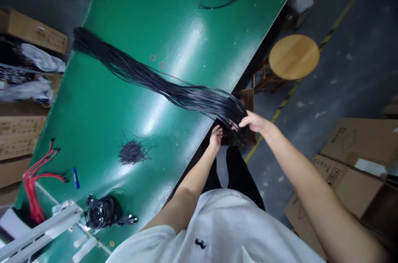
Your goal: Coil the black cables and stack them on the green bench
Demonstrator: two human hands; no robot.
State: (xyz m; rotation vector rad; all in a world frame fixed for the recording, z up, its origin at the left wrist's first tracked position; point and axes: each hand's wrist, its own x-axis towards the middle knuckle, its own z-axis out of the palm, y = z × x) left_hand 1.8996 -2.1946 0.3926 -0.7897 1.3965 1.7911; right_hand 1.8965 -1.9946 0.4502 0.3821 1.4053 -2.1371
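A long bundle of black cables lies slantwise over the green table, and its near end droops past the table edge in front of my body. My right hand is closed round that drooping end, thumb on top and fingertips showing under the cables. Just left of it, my left hand is by the lower side of the bundle, its fingers loosely bent and apart. Whether the left fingertips touch the cables is hard to see. Below the cable end stands an open brown box, its inside dark.
Two small red rings and a pile of short black ties lie on the table. A coiled black cable, red cables and a blue marker lie at lower left. A round stool stands right, with cardboard boxes nearby.
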